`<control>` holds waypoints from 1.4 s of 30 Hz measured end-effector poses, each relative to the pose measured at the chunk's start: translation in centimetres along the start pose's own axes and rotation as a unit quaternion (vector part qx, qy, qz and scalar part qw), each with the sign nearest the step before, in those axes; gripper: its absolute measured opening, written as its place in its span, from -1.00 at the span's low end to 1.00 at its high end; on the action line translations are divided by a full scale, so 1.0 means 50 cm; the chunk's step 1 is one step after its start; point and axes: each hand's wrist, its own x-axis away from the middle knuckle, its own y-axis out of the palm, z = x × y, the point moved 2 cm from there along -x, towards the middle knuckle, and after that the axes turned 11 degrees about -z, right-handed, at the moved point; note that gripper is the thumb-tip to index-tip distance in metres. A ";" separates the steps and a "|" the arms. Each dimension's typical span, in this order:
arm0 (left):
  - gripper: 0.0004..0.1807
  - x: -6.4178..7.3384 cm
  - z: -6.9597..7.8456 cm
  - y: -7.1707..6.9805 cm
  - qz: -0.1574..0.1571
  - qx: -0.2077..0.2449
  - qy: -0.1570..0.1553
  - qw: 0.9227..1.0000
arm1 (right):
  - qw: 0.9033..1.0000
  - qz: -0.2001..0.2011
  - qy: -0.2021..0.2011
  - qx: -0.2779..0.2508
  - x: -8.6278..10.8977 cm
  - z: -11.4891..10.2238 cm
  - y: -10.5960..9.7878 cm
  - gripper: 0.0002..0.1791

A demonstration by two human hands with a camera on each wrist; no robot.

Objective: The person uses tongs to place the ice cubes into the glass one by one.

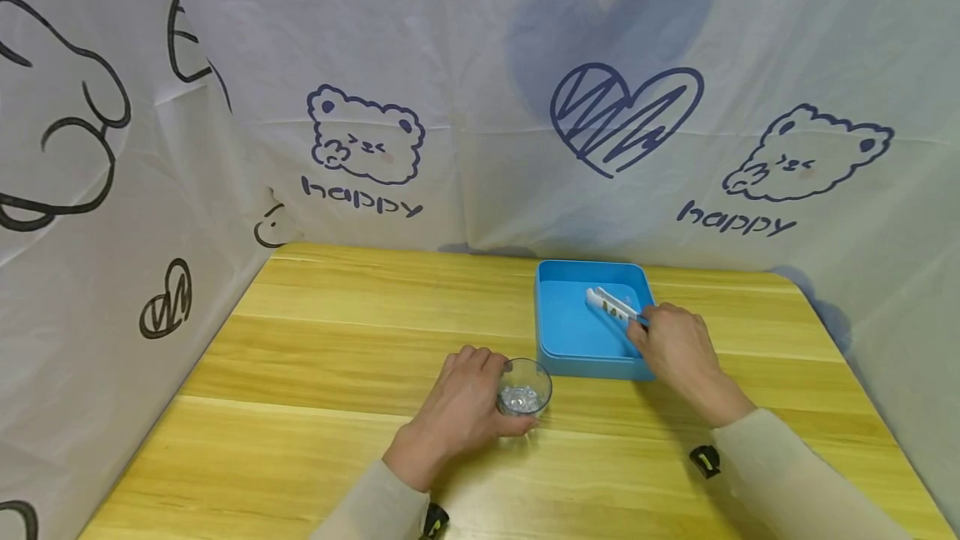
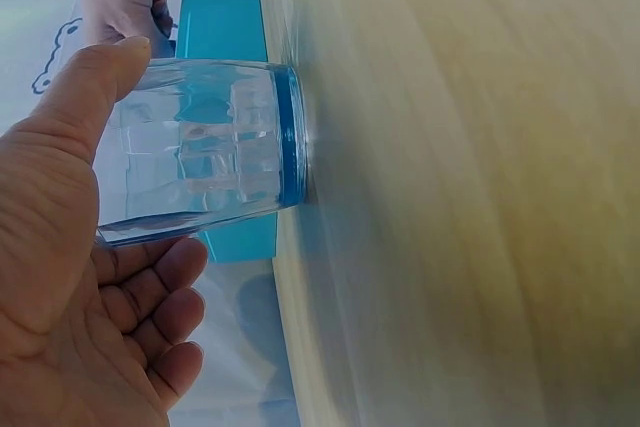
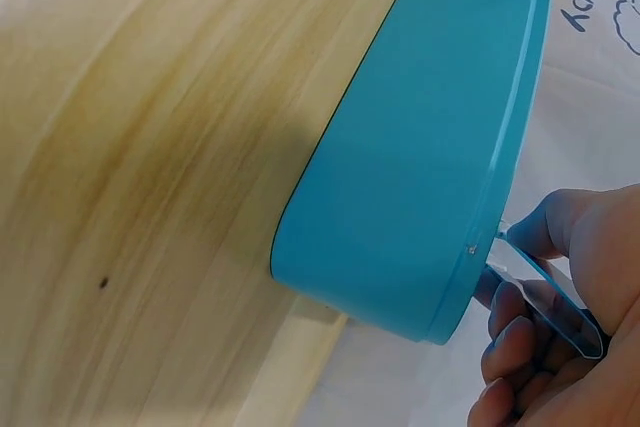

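Observation:
My left hand (image 1: 467,398) holds a clear drinking glass (image 1: 534,373) between thumb and fingers. The glass stands on the table with several clear, ice-like cubes (image 2: 255,132) inside. In my right hand (image 1: 678,348) is a pair of small tongs (image 1: 617,307), white with printed marks at the tip end and blue toward the handle. Their tips reach into an open blue box (image 1: 592,367); a small clear piece shows faintly on its floor, close to the tongs. From the right wrist view, thumb and fingers squeeze the bent tongs (image 3: 560,297) beside the box rim, which hides the tips.
The wooden table (image 1: 337,340) carries the box near its back edge, with the glass in front and left of it. White cloth (image 1: 480,107) with drawn hearts and bears hangs behind and at both sides.

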 end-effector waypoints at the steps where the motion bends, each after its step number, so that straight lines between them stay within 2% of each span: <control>1: -0.13 0.000 0.000 0.000 0.000 0.000 0.000 1.000 | 1.000 0.000 0.000 0.000 0.001 0.000 -0.001 -0.60; 18: -0.14 0.002 -0.002 -0.001 0.006 0.002 0.002 1.000 | 0.998 0.042 -0.035 -0.026 0.042 -0.019 -0.039 -0.61; 25: -0.12 0.002 -0.004 -0.001 0.003 0.004 -0.001 1.000 | 0.996 0.057 -0.057 -0.037 0.073 -0.039 -0.062 -0.66; 30: -0.13 0.002 -0.004 -0.003 0.001 0.004 -0.004 1.000 | 0.995 0.049 -0.065 -0.056 0.106 -0.061 -0.080 -0.82; 42: -0.14 0.002 -0.005 -0.001 -0.005 0.024 -0.008 1.000 | 0.993 0.034 -0.084 -0.079 0.180 -0.118 -0.099 -0.97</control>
